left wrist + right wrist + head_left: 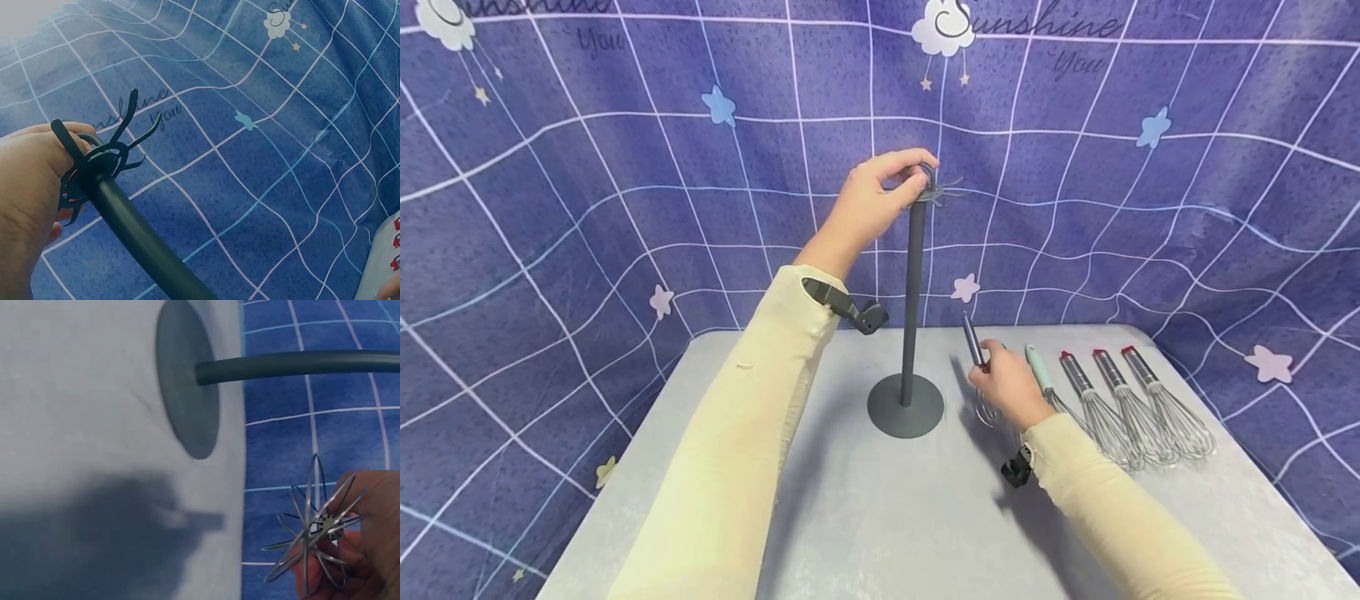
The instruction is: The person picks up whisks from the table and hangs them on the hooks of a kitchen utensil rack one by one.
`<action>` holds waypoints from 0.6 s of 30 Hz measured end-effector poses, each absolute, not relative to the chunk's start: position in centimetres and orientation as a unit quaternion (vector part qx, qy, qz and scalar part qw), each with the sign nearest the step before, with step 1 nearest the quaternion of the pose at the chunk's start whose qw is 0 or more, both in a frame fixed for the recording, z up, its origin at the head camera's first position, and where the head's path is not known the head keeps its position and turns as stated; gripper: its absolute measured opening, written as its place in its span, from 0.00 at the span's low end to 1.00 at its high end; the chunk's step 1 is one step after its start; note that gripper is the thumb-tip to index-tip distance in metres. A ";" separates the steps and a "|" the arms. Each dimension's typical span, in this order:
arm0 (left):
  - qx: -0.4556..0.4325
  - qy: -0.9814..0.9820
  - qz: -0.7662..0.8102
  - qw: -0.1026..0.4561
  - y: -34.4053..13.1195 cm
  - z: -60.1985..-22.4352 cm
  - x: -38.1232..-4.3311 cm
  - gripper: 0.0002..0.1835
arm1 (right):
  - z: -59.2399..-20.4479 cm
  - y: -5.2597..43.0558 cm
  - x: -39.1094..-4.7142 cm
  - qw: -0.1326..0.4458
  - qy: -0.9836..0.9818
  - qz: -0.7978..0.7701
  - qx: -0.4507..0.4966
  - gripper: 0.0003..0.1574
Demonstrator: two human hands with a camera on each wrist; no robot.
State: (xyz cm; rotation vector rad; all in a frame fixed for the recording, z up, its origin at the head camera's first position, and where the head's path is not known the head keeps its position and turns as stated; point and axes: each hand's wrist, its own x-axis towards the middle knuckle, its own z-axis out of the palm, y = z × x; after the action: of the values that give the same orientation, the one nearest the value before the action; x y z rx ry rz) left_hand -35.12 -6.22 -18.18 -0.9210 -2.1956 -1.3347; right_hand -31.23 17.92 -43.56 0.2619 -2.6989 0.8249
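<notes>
A dark grey utensil stand (913,292) rises from a round base on the table, with a ring and several curved hooks (130,112) at its top. My left hand (874,200) holds the ring at the top between thumb and fingers. In my right hand (1013,387) is a wire whisk (972,340), gripped by its metal handle just right of the stand. The handle points up and away, and its wire loops hang below the hand. In the right wrist view, the wires of this whisk (328,528) face the camera, beside the stand's pole (281,365).
Right of my right hand lies a whisk with a mint-green handle (1038,367), partly hidden by the hand and sleeve. Beyond it are three steel whisks with red tips (1077,375), side by side. A purple-blue gridded cloth (820,75) hangs behind the grey table (850,517).
</notes>
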 end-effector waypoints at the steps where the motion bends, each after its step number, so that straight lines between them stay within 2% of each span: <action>1: -0.330 -0.788 -0.479 0.204 -6.2 -18.2 -35.1 0.12 | -43.2 17.9 -31.1 0.159 -0.939 0.290 0.093 0.32; 10: -0.324 -0.790 -0.479 0.203 -6.3 -18.1 -34.9 0.13 | -40.1 18.4 -30.5 0.201 -0.918 0.323 0.112 0.31; 18: -0.326 -0.788 -0.479 0.206 -6.2 -18.1 -35.0 0.12 | -37.1 19.0 -30.0 0.275 -0.901 0.306 0.137 0.28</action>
State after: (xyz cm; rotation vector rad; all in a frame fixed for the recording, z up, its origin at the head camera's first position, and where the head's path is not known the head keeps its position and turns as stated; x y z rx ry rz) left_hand -35.00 -6.22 -18.09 -0.9095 -2.1970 -1.3356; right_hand -30.00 18.95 -37.13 0.3675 -2.4227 0.8215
